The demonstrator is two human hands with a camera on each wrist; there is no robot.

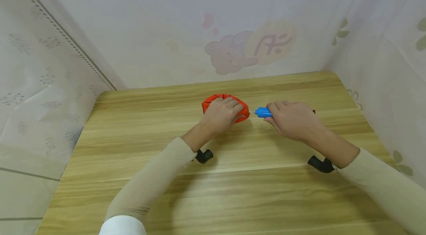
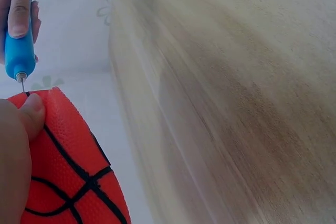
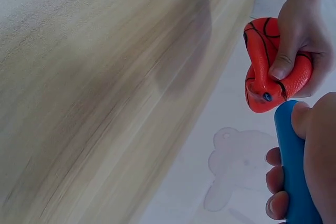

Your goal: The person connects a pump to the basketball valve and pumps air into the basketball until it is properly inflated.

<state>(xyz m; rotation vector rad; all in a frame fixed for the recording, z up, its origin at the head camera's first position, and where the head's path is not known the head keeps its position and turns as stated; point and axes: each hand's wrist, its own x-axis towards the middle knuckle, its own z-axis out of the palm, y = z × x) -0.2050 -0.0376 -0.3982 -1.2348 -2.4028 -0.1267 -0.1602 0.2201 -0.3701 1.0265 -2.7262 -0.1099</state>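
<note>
My left hand [image 1: 222,113] grips a slack, folded orange-red toy basketball [image 1: 209,101] with black lines, over the far half of the table. In the left wrist view its thumb [image 2: 34,109] presses near the ball's pointed edge. My right hand [image 1: 293,121] is wrapped round a blue hand pump [image 1: 264,112], thumb along the barrel. A thin metal needle [image 1: 252,112] sticks out of the pump toward the ball, its tip right at the ball's edge. The right wrist view shows a small dark round spot [image 3: 267,97] on the dented ball, near the pump's front end.
Below both hands lies a wood-grain table [image 1: 233,190] with rounded far corners. Pale printed sheeting [image 1: 149,43] with a pink bear hangs behind it and along both sides. Black curved pieces [image 1: 204,156] show at each wrist.
</note>
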